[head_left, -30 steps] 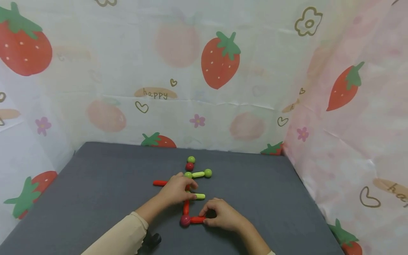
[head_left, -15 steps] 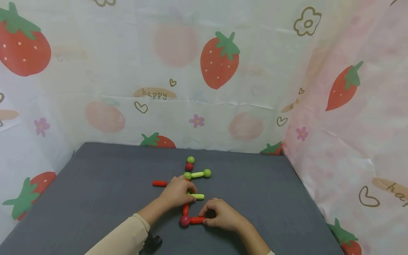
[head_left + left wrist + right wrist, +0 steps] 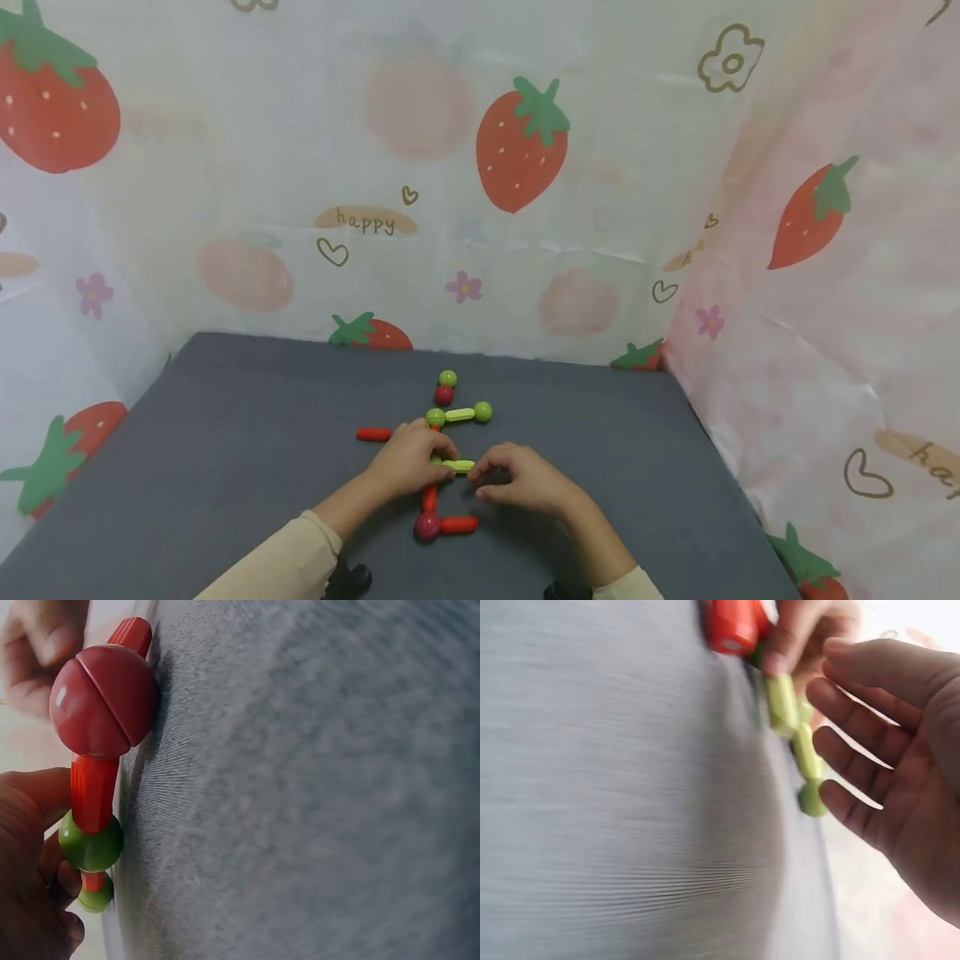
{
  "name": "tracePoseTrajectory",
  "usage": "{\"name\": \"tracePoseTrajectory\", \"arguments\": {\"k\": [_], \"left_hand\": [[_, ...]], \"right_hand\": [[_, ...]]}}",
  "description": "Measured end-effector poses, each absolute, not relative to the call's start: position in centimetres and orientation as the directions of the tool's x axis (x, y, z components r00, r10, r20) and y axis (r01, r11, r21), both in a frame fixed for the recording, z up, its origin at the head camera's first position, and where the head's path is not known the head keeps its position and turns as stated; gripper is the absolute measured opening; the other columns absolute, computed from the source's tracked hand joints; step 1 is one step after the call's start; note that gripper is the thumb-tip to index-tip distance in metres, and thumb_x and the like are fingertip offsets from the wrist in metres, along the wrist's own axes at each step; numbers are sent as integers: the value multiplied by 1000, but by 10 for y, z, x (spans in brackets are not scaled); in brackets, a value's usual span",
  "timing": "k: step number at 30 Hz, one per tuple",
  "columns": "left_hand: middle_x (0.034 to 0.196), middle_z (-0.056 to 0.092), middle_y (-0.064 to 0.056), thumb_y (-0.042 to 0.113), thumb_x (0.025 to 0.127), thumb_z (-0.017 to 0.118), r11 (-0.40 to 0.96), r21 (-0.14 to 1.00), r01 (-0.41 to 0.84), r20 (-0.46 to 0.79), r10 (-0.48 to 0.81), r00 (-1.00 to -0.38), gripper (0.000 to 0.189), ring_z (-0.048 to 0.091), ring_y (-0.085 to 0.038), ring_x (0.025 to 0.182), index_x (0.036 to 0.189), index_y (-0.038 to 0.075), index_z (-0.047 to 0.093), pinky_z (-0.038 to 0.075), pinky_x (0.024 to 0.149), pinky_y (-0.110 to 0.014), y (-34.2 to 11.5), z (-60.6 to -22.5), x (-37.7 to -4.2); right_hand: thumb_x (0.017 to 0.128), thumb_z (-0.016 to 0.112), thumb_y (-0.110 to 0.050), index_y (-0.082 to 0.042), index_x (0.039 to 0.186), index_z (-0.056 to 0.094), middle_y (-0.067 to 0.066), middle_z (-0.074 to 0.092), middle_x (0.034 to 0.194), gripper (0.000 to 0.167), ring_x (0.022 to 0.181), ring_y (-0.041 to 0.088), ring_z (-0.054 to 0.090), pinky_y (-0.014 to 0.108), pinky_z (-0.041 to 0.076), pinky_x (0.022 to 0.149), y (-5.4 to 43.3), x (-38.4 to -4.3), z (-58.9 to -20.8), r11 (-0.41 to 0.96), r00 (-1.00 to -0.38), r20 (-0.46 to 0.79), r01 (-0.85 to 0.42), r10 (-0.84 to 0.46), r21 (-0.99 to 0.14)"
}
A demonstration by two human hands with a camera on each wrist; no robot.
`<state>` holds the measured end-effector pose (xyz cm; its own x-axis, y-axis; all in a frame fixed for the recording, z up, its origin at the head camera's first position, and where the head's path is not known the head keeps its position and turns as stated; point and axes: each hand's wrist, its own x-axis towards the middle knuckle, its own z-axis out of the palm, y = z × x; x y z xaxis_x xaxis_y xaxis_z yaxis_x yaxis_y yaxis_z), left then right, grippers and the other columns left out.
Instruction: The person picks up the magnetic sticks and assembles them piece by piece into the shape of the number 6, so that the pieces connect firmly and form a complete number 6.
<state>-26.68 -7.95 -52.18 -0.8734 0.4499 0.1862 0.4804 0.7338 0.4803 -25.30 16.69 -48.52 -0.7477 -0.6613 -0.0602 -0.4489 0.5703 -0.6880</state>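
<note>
A building-toy figure of balls and sticks lies on the grey table. My left hand grips its middle, around the green ball, with the thumb by the yellow-green stick. Below, a red stick joins that ball to a dark red ball, from which a lower red stick points right. Higher up, a green ball carries another yellow-green stick ending in a second green ball. My right hand, fingers relaxed and holding nothing, hovers beside the middle stick's free end.
Left of the figure lies a separate red stick. Behind it a small red ball and a green ball touch. A strawberry-print cloth surrounds the table at back and sides.
My right hand has let go of the lower red stick and moved up beside the middle yellow-green one. The left hand keeps its hold, and the figure has shifted slightly left in view.
</note>
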Motion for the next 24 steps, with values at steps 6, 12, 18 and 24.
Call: {"name": "tracePoseTrajectory", "arguments": {"k": [6, 12, 18, 24], "left_hand": [[89, 70, 17, 29, 83, 86, 719, 506, 476, 176, 454, -873, 15, 45, -9, 83, 98, 28, 82, 37, 80, -35, -81, -518, -263], [89, 72, 17, 29, 84, 86, 715, 513, 475, 174, 455, -874, 14, 46, -10, 84, 97, 27, 82, 38, 81, -36, -81, -517, -261], [89, 73, 17, 29, 84, 86, 705, 525, 478, 170, 463, -870, 13, 46, -9, 82, 97, 28, 81, 38, 79, -35, -83, -517, -260], [90, 72, 18, 29, 83, 86, 704, 521, 483, 173, 466, -867, 14, 45, -9, 82, 97, 29, 81, 38, 80, -34, -85, -517, -261]], "right_hand": [[95, 75, -19, -13, 119, 73, 0, 68, 117, 25, 114, 34, 59, 58, 45, 101, 159, -284, -460, 544, -808, 77, -461, -584, -701], [96, 74, -19, -20, 121, 73, -2, 68, 122, 26, 117, 29, 58, 55, 44, 104, 141, -314, -454, 565, -859, 154, -445, -488, -695], [97, 73, -20, -18, 130, 70, -4, 66, 129, 33, 119, 23, 57, 48, 49, 96, 123, -337, -457, 616, -873, 122, -426, -472, -662], [97, 72, -17, -16, 134, 68, -1, 63, 136, 37, 124, 29, 57, 46, 51, 92, 110, -355, -461, 623, -869, 66, -402, -490, -671]]}}
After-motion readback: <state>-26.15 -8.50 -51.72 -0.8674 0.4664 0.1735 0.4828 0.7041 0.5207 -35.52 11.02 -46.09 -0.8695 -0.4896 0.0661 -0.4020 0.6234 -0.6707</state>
